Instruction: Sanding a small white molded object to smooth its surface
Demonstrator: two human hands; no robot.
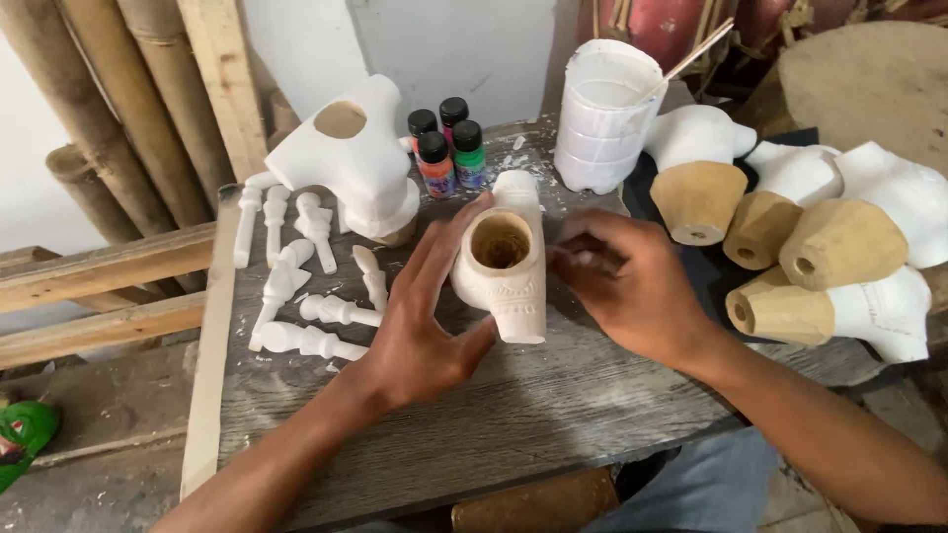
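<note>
White-primed and hollow, the carved wooden figure piece point(507, 268) sits upright on the grey weathered plank table point(513, 415), its round raw-wood opening facing up, between both hands. The left hand point(427, 318) wraps its fingers and thumb around the piece's left side, while the right hand point(630, 286) is just beside its right side with fingertips pinched together on something too small to make out. Small white turned wooden pegs point(301, 286) lie to the left, capped paint bottles point(446, 146) stand behind.
</note>
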